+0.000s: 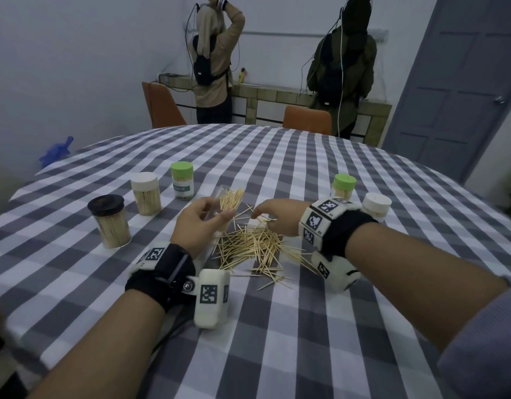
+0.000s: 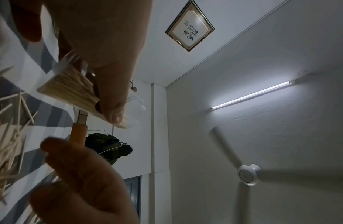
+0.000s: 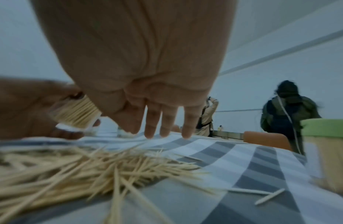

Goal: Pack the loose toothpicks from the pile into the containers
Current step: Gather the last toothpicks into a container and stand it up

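Toothpicks, loose, in a pile (image 1: 250,249) on the checked tablecloth (image 1: 277,326), nearest the viewer and taken here as the landmark. Scattered strays at its near and right edges.

Just over the pile's far edge: right hand (image 1: 277,216), fingers (image 3: 167,121) straight and spread, pointing down toward the cloth, pinching nothing visible. Just left of the pile, lifted off the cloth: left hand (image 1: 201,226), thumb and fingers curled round a clear container (image 1: 227,201), tilted, mouth toward the far right, a bundle of toothpicks sticking out of it, only partly seated.

Step in hand, judged: gathering another small bunch and feeding it into the held container. To do it well:
- Rake a few sticks parallel before lifting; crossed ones will jam at the mouth.
- Keep the container tilted, so the seated bundle neither slides out nor blocks the opening.
- Feed in points first, alongside the bundle, then tap upright to settle.

Beyond and left of the pile: three capped jars, black lid (image 1: 106,204), white lid (image 1: 144,180), green lid (image 1: 181,168), all filled. Beyond and right of the pile: a green-lidded jar (image 1: 344,182) and a white-lidded one (image 1: 376,203), partly hidden behind the right wrist.
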